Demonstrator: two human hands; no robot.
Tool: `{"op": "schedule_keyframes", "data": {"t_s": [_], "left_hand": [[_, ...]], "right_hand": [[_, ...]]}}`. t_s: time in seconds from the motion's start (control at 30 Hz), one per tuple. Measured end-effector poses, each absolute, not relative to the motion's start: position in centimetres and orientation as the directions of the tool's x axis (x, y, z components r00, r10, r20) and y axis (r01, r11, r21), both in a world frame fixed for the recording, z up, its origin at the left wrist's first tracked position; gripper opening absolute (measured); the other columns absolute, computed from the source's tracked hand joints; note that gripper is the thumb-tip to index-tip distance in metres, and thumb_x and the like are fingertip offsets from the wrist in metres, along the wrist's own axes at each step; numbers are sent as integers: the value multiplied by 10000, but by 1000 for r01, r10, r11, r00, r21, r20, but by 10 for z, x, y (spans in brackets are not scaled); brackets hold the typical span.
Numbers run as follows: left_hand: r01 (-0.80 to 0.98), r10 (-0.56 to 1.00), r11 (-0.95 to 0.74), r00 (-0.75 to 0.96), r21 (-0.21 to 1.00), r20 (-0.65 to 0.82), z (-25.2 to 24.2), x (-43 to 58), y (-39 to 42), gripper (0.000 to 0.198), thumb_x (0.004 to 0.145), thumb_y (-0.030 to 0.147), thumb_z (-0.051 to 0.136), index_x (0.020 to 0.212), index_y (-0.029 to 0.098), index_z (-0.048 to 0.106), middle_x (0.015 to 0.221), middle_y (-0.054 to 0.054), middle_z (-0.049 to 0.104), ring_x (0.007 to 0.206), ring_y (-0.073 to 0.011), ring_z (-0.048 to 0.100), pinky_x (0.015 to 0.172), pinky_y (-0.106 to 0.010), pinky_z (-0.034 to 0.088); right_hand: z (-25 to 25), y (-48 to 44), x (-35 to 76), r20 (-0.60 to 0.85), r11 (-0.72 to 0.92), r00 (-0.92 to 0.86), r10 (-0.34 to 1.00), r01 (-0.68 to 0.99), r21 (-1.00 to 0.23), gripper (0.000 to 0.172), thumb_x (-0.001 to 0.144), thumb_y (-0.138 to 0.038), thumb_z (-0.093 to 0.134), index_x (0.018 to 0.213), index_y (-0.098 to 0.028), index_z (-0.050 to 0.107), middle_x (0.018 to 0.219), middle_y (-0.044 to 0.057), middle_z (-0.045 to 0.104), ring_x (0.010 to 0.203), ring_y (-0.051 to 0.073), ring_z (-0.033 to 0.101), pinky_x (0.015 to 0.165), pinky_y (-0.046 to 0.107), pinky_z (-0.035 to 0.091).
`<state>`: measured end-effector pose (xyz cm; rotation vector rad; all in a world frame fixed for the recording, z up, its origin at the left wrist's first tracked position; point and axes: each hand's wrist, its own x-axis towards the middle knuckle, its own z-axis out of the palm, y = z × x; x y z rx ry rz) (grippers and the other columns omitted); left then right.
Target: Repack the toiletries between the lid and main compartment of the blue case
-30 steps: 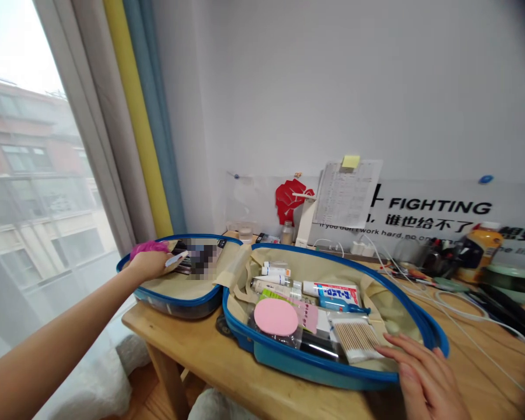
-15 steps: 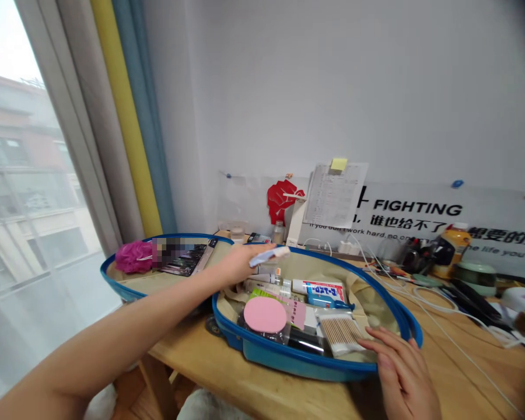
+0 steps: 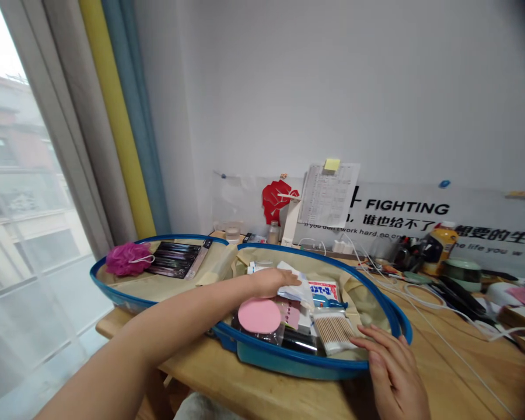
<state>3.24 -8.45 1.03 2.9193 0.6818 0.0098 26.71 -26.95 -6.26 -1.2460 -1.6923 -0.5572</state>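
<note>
A blue suitcase lies open on a wooden desk (image 3: 262, 391). My left hand (image 3: 269, 282) reaches into its right half (image 3: 289, 363), fingers closed on a white packet (image 3: 298, 285) that rests over the toiletries. Under and around it lie a pink round sponge (image 3: 259, 315), a toothpaste box (image 3: 324, 290) and a pack of cotton swabs (image 3: 335, 330). My right hand (image 3: 394, 373) lies flat with fingers spread on the suitcase's near right rim. The left half (image 3: 126, 297) holds a pink bath puff (image 3: 123, 259) and a dark package (image 3: 175, 258).
Cables (image 3: 446, 309), an orange bottle (image 3: 437, 247), a green bowl (image 3: 461, 270) and pens crowd the desk's right side. A paper sheet (image 3: 328, 195) and a banner hang on the back wall. Curtains (image 3: 114, 116) and a window stand at the left.
My left hand took a white packet from the suitcase's left half, carried it right and lowered it onto the toiletries in the right half. The right hand stayed on the rim.
</note>
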Motion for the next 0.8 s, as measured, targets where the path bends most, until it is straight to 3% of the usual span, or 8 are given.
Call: {"op": "schedule_keyframes", "data": {"t_s": [0.27,0.37,0.5,0.6,0.7,0.8], "left_hand": [[480,459,-876,863,54,-212,11,34,-89,824,658,33,594,1416,258,363,1489,-39,361,1348,-243,380,1110,-425,302],[518,504,-854,846,43,-175,19,33,-93,788,684,78,584,1408,304,370,1484,8,378,1347,-215,383,1124,-403,275],[670,670,-742,742,14,18,42,2,-85,695,794,112,449,1434,341,307,1514,55,327,1385,-128,305,1132,-294,247],[871,856,-491,482,5,189,57,-60,-68,627,843,136,367,1451,272,291,1538,-8,283,1402,-140,266,1149,-300,210],[994,957,-106,95,28,274,60,-143,-57,643,834,243,440,1453,162,287,1532,-160,252,1404,-315,247,1121,-490,245],[968,933,245,-249,48,262,49,-223,-61,787,767,398,567,1451,135,281,1526,-255,178,1388,-476,157,1002,-665,284]], "right_hand": [[-61,-267,267,890,412,-82,449,903,-124,264,906,-276,405,899,-238,667,969,44,682,956,217,616,963,421,369],[-61,-267,268,885,410,-107,454,906,-102,264,905,-271,398,883,-234,659,960,48,682,949,225,615,964,421,362],[-60,-267,271,878,415,-129,460,906,-84,265,905,-269,390,878,-232,651,963,49,678,929,227,617,960,418,359],[-59,-267,270,881,420,-147,449,905,-63,251,901,-248,390,895,-233,640,954,47,674,929,229,609,957,412,353],[-59,-266,270,881,423,-161,444,905,-47,244,899,-226,384,911,-239,628,960,44,667,940,228,598,965,403,338],[-62,-266,271,881,434,-170,442,900,-45,244,894,-209,380,919,-242,621,984,44,655,953,223,588,993,396,313]]}}
